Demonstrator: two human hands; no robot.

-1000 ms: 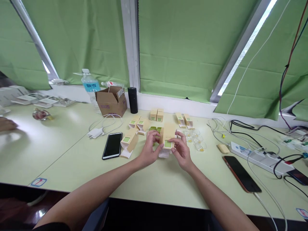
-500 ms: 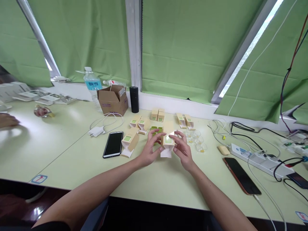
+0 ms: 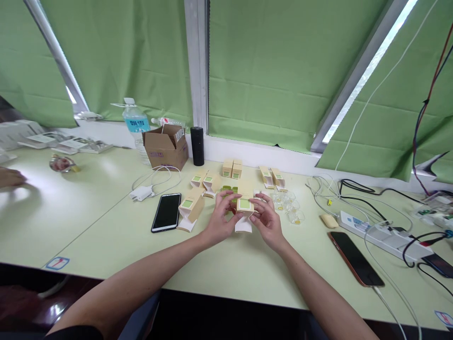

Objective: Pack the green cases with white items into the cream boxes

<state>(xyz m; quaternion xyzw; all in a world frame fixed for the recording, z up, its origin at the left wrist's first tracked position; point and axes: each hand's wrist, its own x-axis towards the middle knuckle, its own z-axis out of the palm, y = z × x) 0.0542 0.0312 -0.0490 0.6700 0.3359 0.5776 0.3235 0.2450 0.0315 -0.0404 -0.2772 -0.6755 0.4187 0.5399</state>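
Observation:
Between my two hands is a small tan cardboard box with a green label square, its white end flap hanging toward me. My left hand closes on its left side, thumb near the flap. On the right side my right hand grips it, fingertips at the label and thumb by the opening. Just behind my left fingers are green containers, partly covered. To the right of my right hand lie several small clear plastic cups. Another open tan box lies left of my left hand.
More tan boxes stand at the back. A phone, a charger, a brown carton, a black cylinder and a water bottle are leftward. Rightward lie another phone and a power strip. Another person's hand rests far left.
The box between my hands has shifted slightly left and its labelled face has tilted. My right thumb has moved left to the flap opening.

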